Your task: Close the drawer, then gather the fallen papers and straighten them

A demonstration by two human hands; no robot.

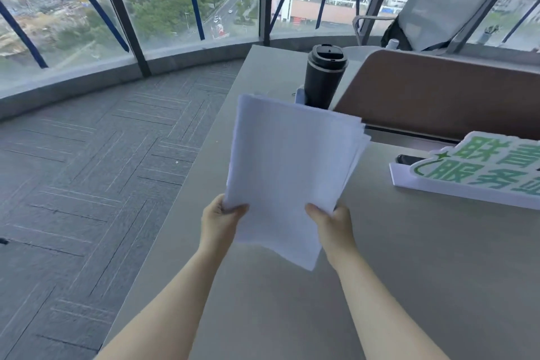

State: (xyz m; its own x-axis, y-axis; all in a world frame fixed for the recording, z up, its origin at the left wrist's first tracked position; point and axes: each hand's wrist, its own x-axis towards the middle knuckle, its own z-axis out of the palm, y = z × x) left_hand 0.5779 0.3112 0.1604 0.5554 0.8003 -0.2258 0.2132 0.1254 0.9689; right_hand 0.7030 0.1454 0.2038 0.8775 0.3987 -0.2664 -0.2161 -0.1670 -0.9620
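Above the near part of the pale grey desk top (409, 272), you hold one stack of white paper sheets (287, 172) lifted off the surface and tilted away from you.

- Left hand (219, 222): clamped on the stack's lower left corner, thumb on the near face, the other fingers hidden behind the sheets.
- Right hand (333, 228): clamped on the lower right edge, thumb on the near face, the rest of the fingers behind.
- Stack condition: the sheets are not squared; several edges fan out at the upper right corner, and one lower corner hangs below your right hand.
- Black insulated travel cup with a flip lid (324, 76): upright on the desk beyond the stack, its base hidden behind the top edge of the papers.
- Brown curved partition panel (438, 93): stands along the far side of the desk, to the right of the cup.
- White foam sign with green characters (479, 169): lies flat on the desk to the right, well apart from the papers.
- Grey mesh office chair (444, 3): behind the partition, against the curved glass wall (163, 3).
- Dark grey patterned carpet (87, 169): to your left of the desk.
- Drawer: not visible in this view.
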